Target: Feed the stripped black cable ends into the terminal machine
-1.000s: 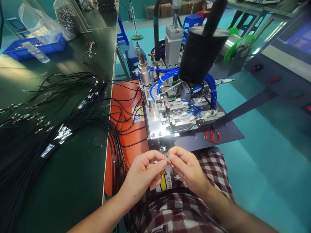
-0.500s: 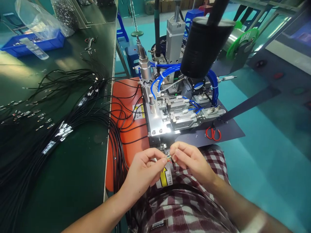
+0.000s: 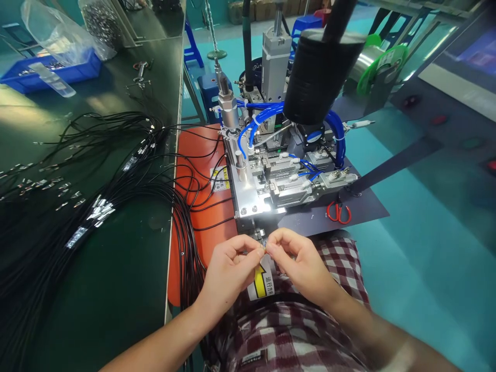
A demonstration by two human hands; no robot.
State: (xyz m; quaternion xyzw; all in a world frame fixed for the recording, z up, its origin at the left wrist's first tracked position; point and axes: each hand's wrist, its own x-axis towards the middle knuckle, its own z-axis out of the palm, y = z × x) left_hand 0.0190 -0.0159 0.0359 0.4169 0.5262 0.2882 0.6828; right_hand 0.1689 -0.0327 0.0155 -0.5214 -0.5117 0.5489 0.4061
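Note:
My left hand (image 3: 230, 266) is closed in a pinch, thumb against forefinger, on a tiny bunch of thin coloured wires (image 3: 263, 247). Fingertip to fingertip with it, my right hand (image 3: 296, 258) pinches at the same wires, which the fingers mostly hide. Just beyond the hands stands a bench machine with a bright metal plate (image 3: 250, 199). A label with a yellow arrow (image 3: 260, 283) shows below the fingertips. Black cables (image 3: 189, 243) hang over an orange-red board (image 3: 205, 243) to the left of my left hand.
Red-handled scissors (image 3: 339, 213) lie on the machine's dark base. A dark green table (image 3: 127, 289) at the left carries bundled cables with shiny connector ends (image 3: 98, 211) and a blue tray (image 3: 85, 70). A black cylinder (image 3: 313, 77) hangs over the machine; a green-rimmed wire spool (image 3: 382, 67) sits behind.
My right hand has moved left and its fingertips have come together with the left ones at the coloured wires. The view has shifted slightly; the machine and cables have stayed in place.

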